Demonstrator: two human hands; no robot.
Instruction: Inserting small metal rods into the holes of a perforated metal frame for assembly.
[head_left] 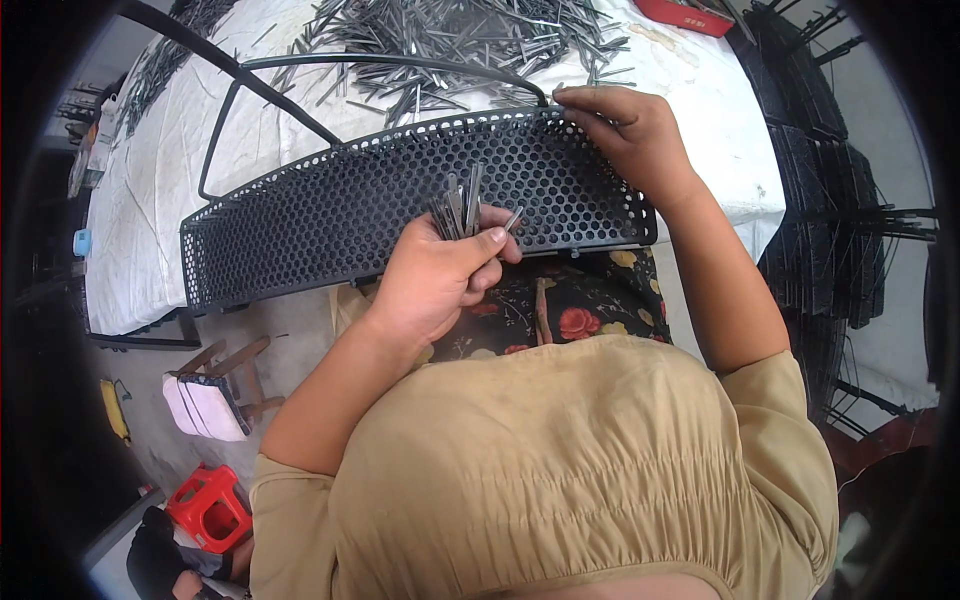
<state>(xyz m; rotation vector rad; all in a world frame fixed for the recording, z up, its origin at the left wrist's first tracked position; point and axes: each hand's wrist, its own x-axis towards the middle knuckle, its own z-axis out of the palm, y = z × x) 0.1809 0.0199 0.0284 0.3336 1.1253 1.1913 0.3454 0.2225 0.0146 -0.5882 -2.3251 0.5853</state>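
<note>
the left grip [440, 268], closed around metal strips [458, 208], should keep them bunched above the mesh rack [330, 215] at the table's [728, 150] near edge, while the right grip [638, 138], its hold unclear, needs precision by the rack's far right corner.

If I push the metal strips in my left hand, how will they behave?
The metal strips will likely feel stiff, since they stick out straight from the left hand. They may slide against each other, as their surfaces look smooth and shiny.

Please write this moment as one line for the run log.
left hand: holds metal strips | right hand: at black perforated rack, far right corner | strip pile: on white cloth
</note>
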